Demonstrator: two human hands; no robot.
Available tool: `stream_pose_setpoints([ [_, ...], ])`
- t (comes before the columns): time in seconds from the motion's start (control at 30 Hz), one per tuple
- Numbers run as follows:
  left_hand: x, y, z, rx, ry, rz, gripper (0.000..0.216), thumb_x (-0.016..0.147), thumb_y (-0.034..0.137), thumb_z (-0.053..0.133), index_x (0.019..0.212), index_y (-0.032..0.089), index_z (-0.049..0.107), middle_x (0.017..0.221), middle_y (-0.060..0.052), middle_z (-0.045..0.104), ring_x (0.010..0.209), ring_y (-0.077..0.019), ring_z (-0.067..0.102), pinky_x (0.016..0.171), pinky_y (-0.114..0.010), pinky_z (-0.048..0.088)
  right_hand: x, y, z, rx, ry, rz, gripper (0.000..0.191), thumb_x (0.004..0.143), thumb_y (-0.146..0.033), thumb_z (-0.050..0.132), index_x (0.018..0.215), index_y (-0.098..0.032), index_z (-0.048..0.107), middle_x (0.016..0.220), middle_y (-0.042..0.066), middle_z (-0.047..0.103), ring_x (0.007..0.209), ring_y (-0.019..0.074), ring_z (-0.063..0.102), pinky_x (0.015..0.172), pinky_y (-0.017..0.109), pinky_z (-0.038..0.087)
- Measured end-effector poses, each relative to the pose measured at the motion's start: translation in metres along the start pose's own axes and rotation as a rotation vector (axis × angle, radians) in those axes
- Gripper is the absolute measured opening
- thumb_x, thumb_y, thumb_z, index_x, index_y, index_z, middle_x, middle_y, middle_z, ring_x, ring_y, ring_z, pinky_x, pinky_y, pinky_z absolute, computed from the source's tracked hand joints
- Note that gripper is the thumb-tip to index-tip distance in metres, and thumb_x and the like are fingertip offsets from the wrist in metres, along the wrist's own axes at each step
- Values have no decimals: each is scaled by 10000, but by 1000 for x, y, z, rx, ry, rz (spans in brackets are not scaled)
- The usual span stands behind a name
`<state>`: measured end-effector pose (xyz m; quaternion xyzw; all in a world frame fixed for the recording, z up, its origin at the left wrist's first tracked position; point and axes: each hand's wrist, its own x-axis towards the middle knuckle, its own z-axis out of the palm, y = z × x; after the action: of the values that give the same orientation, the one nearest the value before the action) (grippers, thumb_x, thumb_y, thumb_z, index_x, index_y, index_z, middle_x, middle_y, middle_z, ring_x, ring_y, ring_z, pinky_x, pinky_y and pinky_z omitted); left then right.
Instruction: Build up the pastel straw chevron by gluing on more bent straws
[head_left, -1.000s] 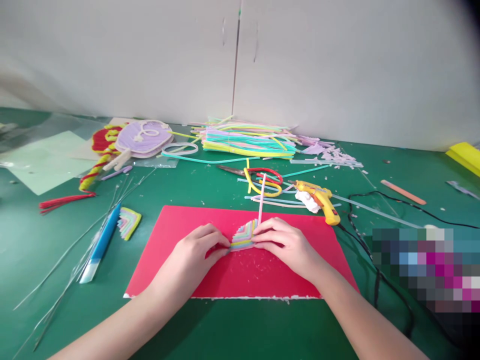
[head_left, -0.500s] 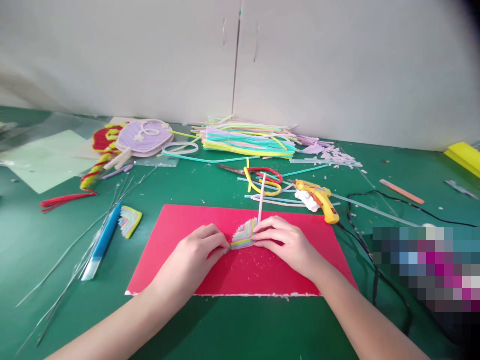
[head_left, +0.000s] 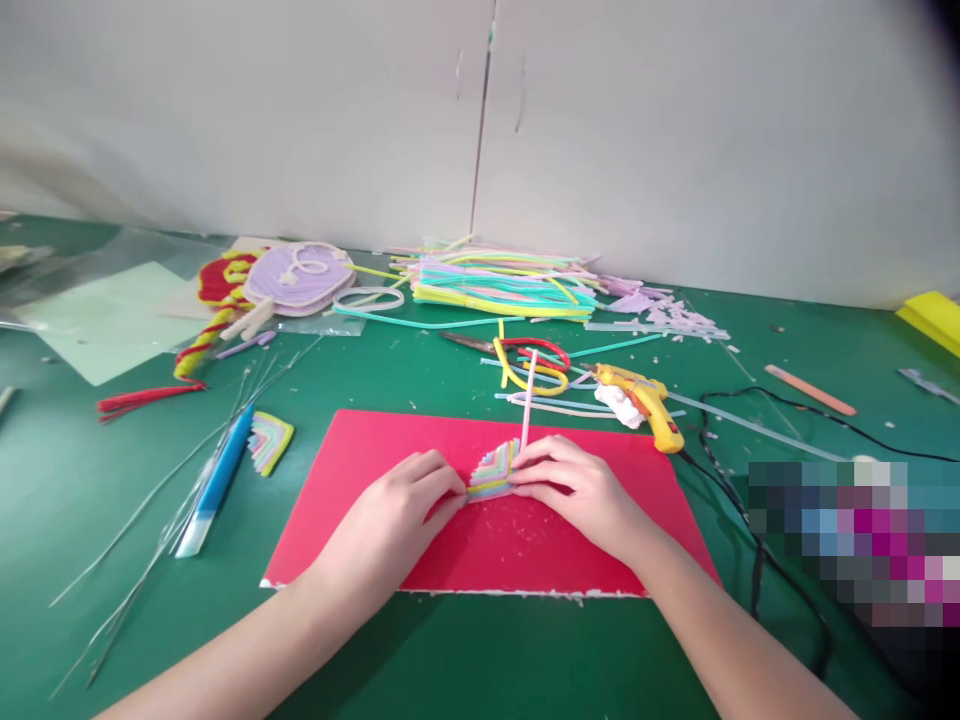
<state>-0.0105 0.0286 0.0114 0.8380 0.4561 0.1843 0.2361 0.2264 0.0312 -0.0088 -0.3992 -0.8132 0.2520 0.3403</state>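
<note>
Head view: striped piece [head_left: 491,466] sits around middle of red board [head_left: 360,450]. Left hand [head_left: 401,505] pinches its left corner; right hand [head_left: 581,492] grips its right edge, nearer the pink strip [head_left: 529,400], long axis pointing past board's far edge.

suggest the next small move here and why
Perhaps press the pink strip against the right edge of the striped piece with the right hand: that hand is at the strip's lower end, the strip's upper length sticks out past the piece, and the left hand pinches the piece's left corner.
</note>
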Motion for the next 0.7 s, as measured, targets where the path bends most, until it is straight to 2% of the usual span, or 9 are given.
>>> stream_pose_setpoints([
  [0.27, 0, 4, -3, 78, -24, 86, 249, 943, 218, 382, 813, 196, 593, 805, -13, 578, 744, -142, 569, 680, -243, 473, 0, 0, 0, 7, -7, 6, 172, 873, -196, 566, 948, -232, 716, 976, 52, 646, 937, 171, 615, 834, 339, 549],
  [0.7, -2, 6, -1, 94, -19, 75, 259, 942, 215, 378, 790, 184, 586, 788, -16, 563, 731, -144, 552, 660, -245, 458, -1, 1, 0, -19, -14, 8, 174, 871, -194, 570, 951, -239, 717, 988, 52, 649, 943, 171, 618, 842, 329, 547],
])
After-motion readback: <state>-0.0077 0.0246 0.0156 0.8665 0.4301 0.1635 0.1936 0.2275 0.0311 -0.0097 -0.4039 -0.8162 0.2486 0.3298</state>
